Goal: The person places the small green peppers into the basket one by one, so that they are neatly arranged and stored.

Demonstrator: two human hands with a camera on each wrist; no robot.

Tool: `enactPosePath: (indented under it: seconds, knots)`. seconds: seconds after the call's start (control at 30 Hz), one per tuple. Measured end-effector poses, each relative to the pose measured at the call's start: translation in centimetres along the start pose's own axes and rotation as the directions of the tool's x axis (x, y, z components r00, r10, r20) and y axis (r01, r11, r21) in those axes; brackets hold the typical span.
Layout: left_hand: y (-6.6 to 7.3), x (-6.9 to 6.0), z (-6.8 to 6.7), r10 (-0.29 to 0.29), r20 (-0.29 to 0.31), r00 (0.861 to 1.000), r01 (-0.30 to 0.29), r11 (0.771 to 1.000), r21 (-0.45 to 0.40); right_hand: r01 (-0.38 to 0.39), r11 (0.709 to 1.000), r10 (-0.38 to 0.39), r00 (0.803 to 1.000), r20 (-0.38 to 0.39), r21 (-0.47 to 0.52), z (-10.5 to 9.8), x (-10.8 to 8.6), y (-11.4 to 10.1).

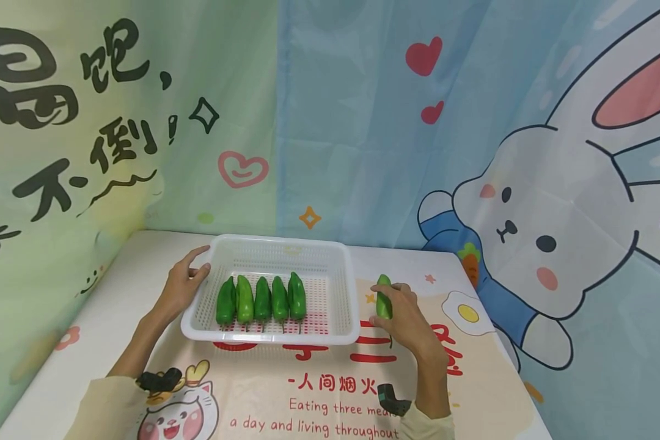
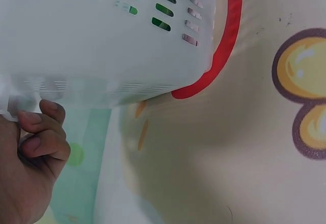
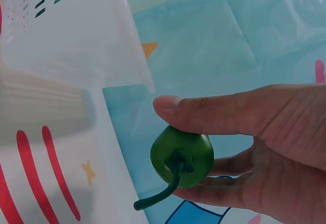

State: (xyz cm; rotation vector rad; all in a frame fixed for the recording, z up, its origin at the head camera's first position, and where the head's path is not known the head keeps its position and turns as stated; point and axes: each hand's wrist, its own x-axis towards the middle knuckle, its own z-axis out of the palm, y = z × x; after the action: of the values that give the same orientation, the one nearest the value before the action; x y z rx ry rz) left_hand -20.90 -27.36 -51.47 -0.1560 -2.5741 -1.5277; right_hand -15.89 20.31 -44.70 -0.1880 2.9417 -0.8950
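Note:
A white plastic basket [image 1: 337, 333] with slotted walls stands on the table, and several green peppers [image 1: 262, 299] lie side by side in it, stems toward the near side. At its left edge, my left hand [image 1: 183, 284] grips the rim; the left wrist view shows curled fingers [image 2: 47, 145] just under that rim. To the right of the basket, my right hand [image 1: 408, 313] pinches one more green pepper [image 3: 181, 152] between thumb and fingers. This pepper's curved stem points toward the right wrist camera, and its far end is hidden in that view.
A printed cloth [image 1: 330, 391] with red lettering and cartoon pictures covers the table [image 1: 110, 293]. Behind it hangs a green and blue curtain [image 1: 335, 122] with a large rabbit. Dark wrist cameras [image 1: 393, 400] sit near both sleeves.

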Motion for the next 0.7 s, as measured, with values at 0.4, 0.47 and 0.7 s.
enactPosePath:
  seconds: [0.4,0.47,0.7]
  knots:
    - [0.1,-0.1,0.0,-0.004,-0.001,1.000,0.004,1.000,0.003,0.020,1.000,-0.020,1.000,-0.004,0.015,-0.6,0.0,-1.4]
    - [0.0,-0.1,0.0,-0.004,-0.001,1.000,0.004,1.000,0.003,0.025,0.999,-0.025,1.000,0.000,0.021,-0.6,0.1,-1.7]
    - [0.1,-0.1,0.0,-0.002,0.001,1.000,0.002,1.000,0.009,0.057,0.998,-0.057,0.998,0.006,0.024,-0.7,0.3,-2.4]
